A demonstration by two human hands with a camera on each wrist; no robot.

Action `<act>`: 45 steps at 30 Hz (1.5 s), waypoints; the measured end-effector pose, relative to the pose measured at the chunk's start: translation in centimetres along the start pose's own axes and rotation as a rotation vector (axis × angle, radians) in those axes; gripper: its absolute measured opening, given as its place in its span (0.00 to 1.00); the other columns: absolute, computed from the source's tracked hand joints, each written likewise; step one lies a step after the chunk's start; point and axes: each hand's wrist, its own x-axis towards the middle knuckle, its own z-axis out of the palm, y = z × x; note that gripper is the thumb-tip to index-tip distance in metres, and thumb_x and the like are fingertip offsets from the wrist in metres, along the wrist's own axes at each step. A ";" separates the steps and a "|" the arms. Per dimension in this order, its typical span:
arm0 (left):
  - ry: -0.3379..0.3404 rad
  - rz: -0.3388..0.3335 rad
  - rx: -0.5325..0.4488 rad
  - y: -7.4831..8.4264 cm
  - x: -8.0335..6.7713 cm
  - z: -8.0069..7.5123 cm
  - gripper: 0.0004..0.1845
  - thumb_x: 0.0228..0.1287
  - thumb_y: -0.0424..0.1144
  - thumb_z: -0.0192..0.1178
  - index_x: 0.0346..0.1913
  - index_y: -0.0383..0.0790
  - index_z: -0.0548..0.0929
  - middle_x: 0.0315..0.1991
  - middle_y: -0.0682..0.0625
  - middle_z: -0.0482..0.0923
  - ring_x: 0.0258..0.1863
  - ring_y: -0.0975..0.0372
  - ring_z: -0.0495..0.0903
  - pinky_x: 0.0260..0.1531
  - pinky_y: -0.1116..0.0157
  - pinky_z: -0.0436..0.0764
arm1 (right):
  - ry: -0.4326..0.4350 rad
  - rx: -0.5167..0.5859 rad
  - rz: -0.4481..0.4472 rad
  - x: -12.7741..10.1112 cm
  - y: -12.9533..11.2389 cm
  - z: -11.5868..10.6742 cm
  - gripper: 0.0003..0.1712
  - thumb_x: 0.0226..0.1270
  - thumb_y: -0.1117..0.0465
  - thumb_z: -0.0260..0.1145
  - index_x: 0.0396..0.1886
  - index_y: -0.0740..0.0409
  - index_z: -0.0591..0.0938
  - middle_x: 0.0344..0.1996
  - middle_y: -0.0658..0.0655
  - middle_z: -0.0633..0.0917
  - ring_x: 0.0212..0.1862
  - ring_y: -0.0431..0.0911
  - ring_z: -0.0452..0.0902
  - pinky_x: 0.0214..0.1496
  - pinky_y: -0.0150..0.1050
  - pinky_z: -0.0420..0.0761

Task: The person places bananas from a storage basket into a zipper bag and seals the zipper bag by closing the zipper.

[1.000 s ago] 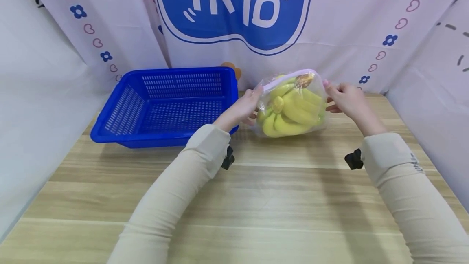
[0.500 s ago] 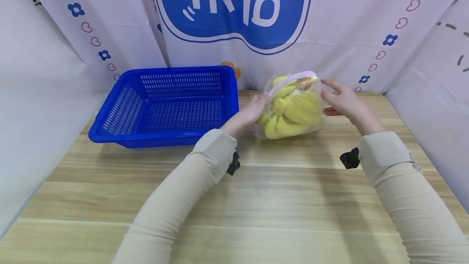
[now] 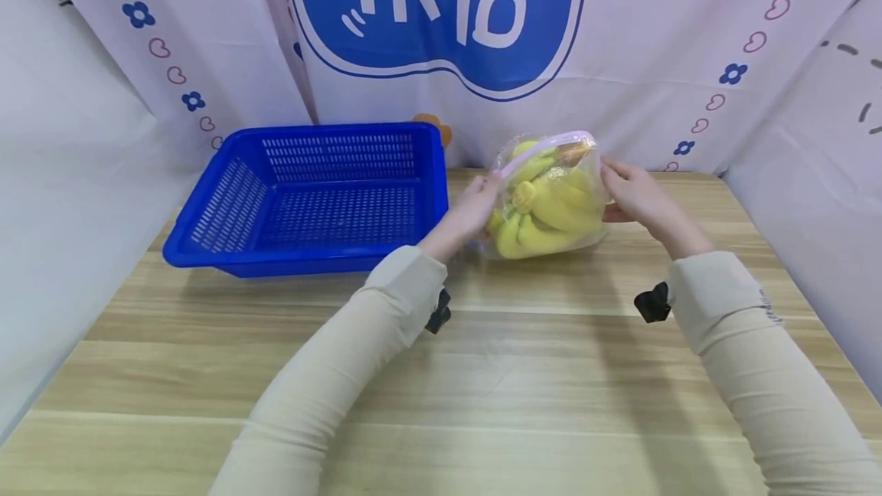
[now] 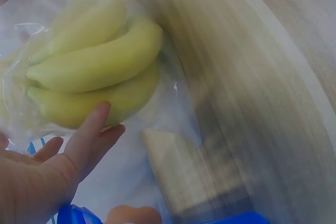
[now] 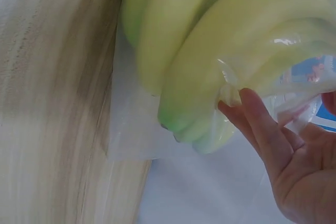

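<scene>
A clear plastic bag (image 3: 488, 249) with a pale pink top strip stands at the back of the table, filled with yellow bananas (image 3: 561, 205). My left hand (image 3: 472, 209) holds its left side, thumb up by the strip. In the left wrist view, straight fingers (image 4: 89, 137) of that hand lie against the film below the bananas. On the other side, my right hand (image 3: 637, 194) grips the bag's right edge near the top corner. The right wrist view has its fingertips (image 5: 252, 100) pressing into the film beside greenish banana tips, with the thumb mostly cut off at the frame edge.
A blue perforated plastic basket (image 3: 338, 259) with nothing in it stands left of the bag. Behind both hangs a white printed curtain (image 3: 634, 37). The wood-grain table (image 3: 510, 404) stretches toward me under both sleeves.
My left hand has shifted right along the bag's left side. The right hand's fingers, spread loosely half a second ago, have closed in on the bag's right edge. The basket stays put.
</scene>
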 end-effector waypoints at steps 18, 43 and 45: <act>0.180 0.118 0.122 -0.8 0.1 0.8 0.27 0.74 0.58 0.37 0.62 0.43 0.70 0.63 0.44 0.73 0.59 0.51 0.74 0.59 0.54 0.73 | 0.151 0.066 -0.047 0.2 0.7 1.5 0.51 0.67 0.31 0.18 0.75 0.64 0.47 0.67 0.78 0.60 0.57 0.72 0.71 0.56 0.53 0.77; 0.030 0.089 0.210 -2.8 -0.1 1.4 0.33 0.70 0.57 0.48 0.72 0.45 0.62 0.73 0.45 0.59 0.74 0.52 0.57 0.72 0.52 0.58 | -0.198 0.204 -0.023 -0.5 3.2 1.9 0.50 0.68 0.31 0.19 0.75 0.65 0.44 0.58 0.68 0.69 0.38 0.34 0.79 0.52 0.49 0.81; 0.013 0.081 0.203 -2.9 -0.1 1.4 0.33 0.69 0.58 0.48 0.72 0.47 0.61 0.73 0.46 0.59 0.73 0.52 0.58 0.71 0.51 0.59 | -0.185 0.174 -0.008 -0.4 3.1 2.0 0.51 0.67 0.29 0.20 0.72 0.66 0.50 0.47 0.62 0.75 0.37 0.35 0.78 0.48 0.43 0.82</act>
